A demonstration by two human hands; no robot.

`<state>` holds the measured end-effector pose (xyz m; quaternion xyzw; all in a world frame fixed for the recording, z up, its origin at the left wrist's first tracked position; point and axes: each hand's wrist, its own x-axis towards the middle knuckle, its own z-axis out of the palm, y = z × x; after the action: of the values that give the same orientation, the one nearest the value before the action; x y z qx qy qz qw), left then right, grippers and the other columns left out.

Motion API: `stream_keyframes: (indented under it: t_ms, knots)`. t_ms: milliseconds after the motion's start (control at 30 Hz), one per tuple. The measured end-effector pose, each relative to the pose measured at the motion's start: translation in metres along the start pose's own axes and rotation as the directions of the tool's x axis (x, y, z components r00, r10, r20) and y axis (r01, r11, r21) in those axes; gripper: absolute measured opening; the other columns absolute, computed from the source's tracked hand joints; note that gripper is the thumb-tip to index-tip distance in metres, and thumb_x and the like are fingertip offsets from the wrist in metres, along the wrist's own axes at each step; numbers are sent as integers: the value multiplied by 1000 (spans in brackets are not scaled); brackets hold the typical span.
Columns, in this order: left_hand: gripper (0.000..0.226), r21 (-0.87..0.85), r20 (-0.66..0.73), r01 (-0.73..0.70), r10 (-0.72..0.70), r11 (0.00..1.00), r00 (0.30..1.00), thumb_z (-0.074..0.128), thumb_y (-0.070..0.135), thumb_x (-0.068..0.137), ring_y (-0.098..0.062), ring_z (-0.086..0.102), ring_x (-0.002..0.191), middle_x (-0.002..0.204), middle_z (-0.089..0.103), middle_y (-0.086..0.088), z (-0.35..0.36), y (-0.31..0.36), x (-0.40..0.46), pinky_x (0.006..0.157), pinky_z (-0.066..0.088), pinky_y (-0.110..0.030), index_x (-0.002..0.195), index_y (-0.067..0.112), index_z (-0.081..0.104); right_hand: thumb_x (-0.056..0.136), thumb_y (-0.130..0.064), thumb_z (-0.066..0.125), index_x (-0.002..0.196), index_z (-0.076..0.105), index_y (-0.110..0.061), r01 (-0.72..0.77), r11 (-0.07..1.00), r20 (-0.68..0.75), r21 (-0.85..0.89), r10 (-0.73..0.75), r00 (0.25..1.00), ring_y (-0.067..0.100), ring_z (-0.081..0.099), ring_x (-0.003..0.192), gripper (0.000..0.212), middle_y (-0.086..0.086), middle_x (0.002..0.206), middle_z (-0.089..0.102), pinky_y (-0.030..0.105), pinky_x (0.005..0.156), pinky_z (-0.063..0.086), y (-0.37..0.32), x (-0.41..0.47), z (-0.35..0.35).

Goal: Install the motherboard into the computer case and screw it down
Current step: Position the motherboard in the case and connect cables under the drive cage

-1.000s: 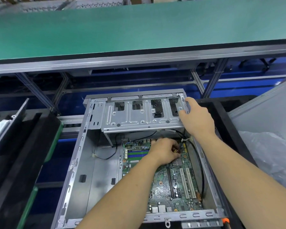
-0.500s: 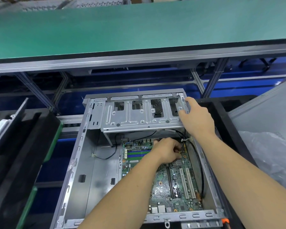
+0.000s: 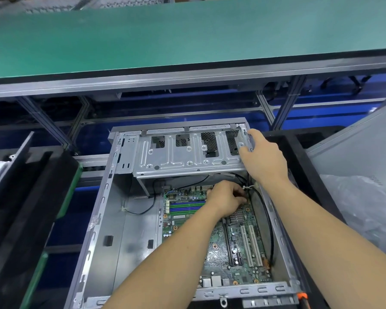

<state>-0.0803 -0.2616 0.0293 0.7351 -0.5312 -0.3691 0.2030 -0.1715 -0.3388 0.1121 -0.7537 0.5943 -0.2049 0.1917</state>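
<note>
at nine o'clock a black tray with green edging runs out of frame, its contents too dark to make out; a pale object at its far left edge is cut off

the open computer case lies on its side at six o'clock, its near left corner cropped by the frame. the motherboard sits flat on the case floor toward the right wall, with blue and green memory slots at its upper left and white expansion slots at its lower right. much of its middle is hidden under the left forearm, and its far edge is shadowed beneath the metal drive cage that spans the case at twelve o'clock. whether any screws are in place is too small to tell

the left hand reaches from six o'clock toward the board's upper right corner, knuckles up, fingers curled downward. its fingertips are hidden behind the hand itself, so i cannot tell whether the grip is clamped on anything or merely pressing. a black cable loops down along the right wall just beside this hand, with a white tie near its top

the right hand comes in from four o'clock, wrist bent, and its grip is clamped on the right end of the drive cage, thumb on the inner side and fingers curled over the outer edge

at three o'clock crumpled clear plastic and a grey panel are cut off by the frame; the green bench fills twelve o'clock
</note>
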Motion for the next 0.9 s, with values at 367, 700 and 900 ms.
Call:
stream_keyframes:
  t_ms: [367, 700, 900]
  knots:
    - [10, 136, 16, 9, -11, 991, 1000, 69, 36, 91, -22, 65, 94, 98, 70, 2, 2, 2, 15, 77, 50, -32, 98, 29, 70, 97, -35, 46, 146, 38, -31, -6, 1000, 11, -7, 6, 1000, 27, 60, 75, 49, 5, 92, 64, 37, 65, 49, 2, 2, 1]
    - [8, 174, 116, -53, 33, 983, 993, 71, 27, 91, -23, 61, 91, 98, 67, -1, -3, -2, 24, 80, 52, -34, 95, 24, 64, 98, -36, 45, 148, 37, -31, -1, 1000, 15, -2, 1, 1000, 27, 62, 75, 51, 6, 93, 66, 40, 67, 55, 0, 1, -1]
    - [12, -34, 45, -42, 44, 999, 998, 74, 22, 89, -26, 65, 91, 96, 70, -5, 5, -10, 26, 84, 56, -40, 84, 21, 62, 97, -35, 45, 148, 37, -31, -5, 1000, 25, 10, 5, 1000, 28, 62, 78, 52, 7, 93, 66, 42, 70, 56, -1, 0, -1]
